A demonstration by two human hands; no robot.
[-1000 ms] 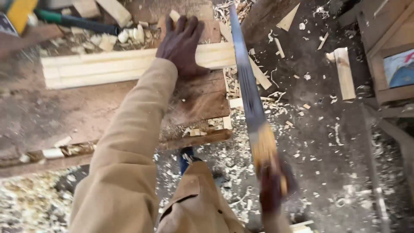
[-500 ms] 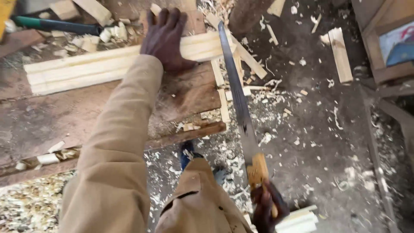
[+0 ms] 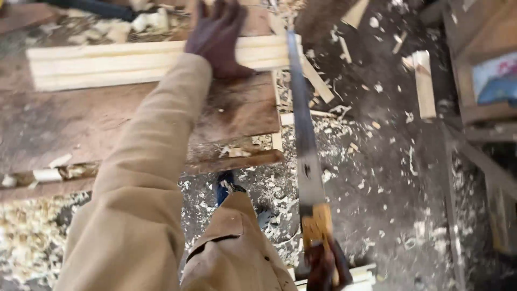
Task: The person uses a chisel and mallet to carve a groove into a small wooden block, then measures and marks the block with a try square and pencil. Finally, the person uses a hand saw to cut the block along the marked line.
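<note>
Pressing down on a pale strip of moulded timber point(image 3: 134, 62), the left hand point(image 3: 218, 37) lies flat with fingers spread, pinning the wood against a dark, worn bench point(image 3: 107, 124). The hand grips nothing; it simply bears down, apparently to keep the strip from shifting under the saw. The strip runs from well left of that hand to just past it on the right, where its end overhangs the bench edge, so the cut falls clear of the bench top.

The right hand point(image 3: 326, 267), low and near the body, is clenched around the yellow wooden handle of a handsaw point(image 3: 304, 145). The long blade reaches away from this hand and meets the timber just right of the left hand's fingers, crossing the strip's end.

A tan sleeve point(image 3: 145, 178) covers the left arm. Below the bench, the floor point(image 3: 377, 178) is strewn with shavings, chips and short offcuts. A blue shoe point(image 3: 226, 186) shows near the bench edge.

Far right of both hands stands a wooden box or frame point(image 3: 479, 70) with something blue and pink inside; what it is cannot be made out.
</note>
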